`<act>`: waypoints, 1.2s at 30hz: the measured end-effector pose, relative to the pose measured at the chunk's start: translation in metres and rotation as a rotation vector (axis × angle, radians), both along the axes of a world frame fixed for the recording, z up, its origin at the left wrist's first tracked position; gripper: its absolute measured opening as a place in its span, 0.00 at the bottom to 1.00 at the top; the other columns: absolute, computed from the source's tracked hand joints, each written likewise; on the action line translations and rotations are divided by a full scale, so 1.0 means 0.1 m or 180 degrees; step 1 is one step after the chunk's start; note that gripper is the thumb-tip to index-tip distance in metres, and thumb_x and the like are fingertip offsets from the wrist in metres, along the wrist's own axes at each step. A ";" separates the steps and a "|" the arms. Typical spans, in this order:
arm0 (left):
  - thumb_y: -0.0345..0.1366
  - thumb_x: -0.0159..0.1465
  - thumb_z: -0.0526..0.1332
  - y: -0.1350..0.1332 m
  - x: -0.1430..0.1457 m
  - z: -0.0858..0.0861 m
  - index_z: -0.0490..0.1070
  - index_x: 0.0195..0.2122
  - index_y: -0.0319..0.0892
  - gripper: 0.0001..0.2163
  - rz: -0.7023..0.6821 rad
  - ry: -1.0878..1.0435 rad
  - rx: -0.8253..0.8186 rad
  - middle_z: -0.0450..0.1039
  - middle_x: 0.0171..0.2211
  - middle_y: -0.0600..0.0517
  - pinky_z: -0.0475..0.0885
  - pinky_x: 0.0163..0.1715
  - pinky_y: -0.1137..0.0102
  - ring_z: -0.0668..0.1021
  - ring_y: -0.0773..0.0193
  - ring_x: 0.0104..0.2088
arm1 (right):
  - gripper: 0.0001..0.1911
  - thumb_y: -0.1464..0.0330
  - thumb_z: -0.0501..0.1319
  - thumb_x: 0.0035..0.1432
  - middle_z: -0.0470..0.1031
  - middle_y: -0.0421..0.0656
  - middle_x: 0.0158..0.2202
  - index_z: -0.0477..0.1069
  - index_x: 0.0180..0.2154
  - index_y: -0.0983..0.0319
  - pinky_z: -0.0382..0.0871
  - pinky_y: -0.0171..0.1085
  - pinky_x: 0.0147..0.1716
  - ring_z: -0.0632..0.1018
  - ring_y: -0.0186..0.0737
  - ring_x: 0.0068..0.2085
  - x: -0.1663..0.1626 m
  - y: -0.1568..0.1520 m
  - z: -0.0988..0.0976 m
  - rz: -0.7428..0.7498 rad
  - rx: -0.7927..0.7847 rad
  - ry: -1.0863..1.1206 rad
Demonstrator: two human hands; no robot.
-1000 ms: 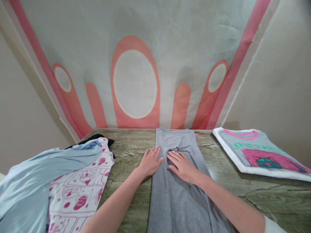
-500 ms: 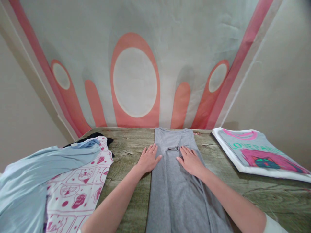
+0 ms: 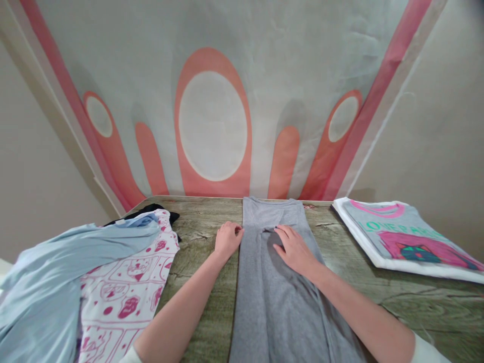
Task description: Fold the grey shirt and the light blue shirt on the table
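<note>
Grey single garment (image 3: 278,302), one left grip (image 3: 228,239) at its edge, closure unclear, one right grip (image 3: 295,250) atop, apart.

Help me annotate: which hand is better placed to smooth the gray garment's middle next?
Probably the right hand, extended over the middle of the gray garment; the left hand is curled at its left edge.

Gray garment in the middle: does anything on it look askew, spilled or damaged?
Slightly askew: the gray garment has a small rumpled fold by the fingertips of the right hand, and long creases run down from there toward the person. That looks odd beside the flatter cloth around it. No spill or tear shows.
</note>
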State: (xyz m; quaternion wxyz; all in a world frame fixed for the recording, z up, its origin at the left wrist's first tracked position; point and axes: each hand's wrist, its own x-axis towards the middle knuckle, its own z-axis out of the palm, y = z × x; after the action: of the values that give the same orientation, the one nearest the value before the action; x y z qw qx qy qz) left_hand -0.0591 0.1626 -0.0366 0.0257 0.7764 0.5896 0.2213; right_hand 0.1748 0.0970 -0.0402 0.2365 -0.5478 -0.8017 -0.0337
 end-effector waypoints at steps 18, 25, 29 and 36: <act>0.41 0.59 0.56 0.09 0.06 -0.06 0.73 0.28 0.44 0.10 0.0453 -0.0097 -0.0199 0.74 0.31 0.51 0.63 0.32 0.72 0.75 0.63 0.32 | 0.24 0.59 0.50 0.62 0.61 0.48 0.58 0.62 0.56 0.63 0.55 0.49 0.57 0.60 0.46 0.59 -0.03 0.04 -0.13 0.0974 -0.0388 -0.0100; 0.35 0.60 0.56 -0.05 0.11 0.06 0.70 0.37 0.42 0.07 -0.0071 0.0088 0.0310 0.70 0.38 0.49 0.63 0.42 0.68 0.71 0.60 0.42 | 0.22 0.60 0.50 0.62 0.63 0.49 0.57 0.65 0.53 0.63 0.57 0.47 0.56 0.62 0.45 0.58 -0.03 0.04 -0.12 0.0964 -0.0325 -0.0061; 0.34 0.64 0.52 -0.19 0.22 0.15 0.69 0.43 0.45 0.09 -0.1073 0.0300 0.0431 0.69 0.44 0.50 0.61 0.47 0.66 0.69 0.61 0.47 | 0.21 0.61 0.51 0.61 0.64 0.49 0.56 0.64 0.53 0.63 0.57 0.47 0.56 0.63 0.45 0.57 -0.04 0.05 -0.12 0.0987 -0.0277 -0.0045; 0.38 0.67 0.45 -0.16 0.22 0.00 0.61 0.55 0.49 0.16 -0.1345 0.0744 0.0206 0.62 0.56 0.53 0.54 0.54 0.61 0.59 0.60 0.58 | 0.22 0.61 0.50 0.61 0.63 0.49 0.57 0.64 0.53 0.63 0.57 0.48 0.56 0.62 0.45 0.58 -0.03 0.06 -0.14 0.0969 -0.0284 -0.0073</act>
State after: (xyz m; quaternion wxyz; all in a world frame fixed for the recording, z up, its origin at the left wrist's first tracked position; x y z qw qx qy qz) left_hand -0.0367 0.1461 -0.0367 -0.0218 0.9033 0.4056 0.1385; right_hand 0.1719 0.1026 -0.0541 0.2053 -0.4295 -0.8788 0.0320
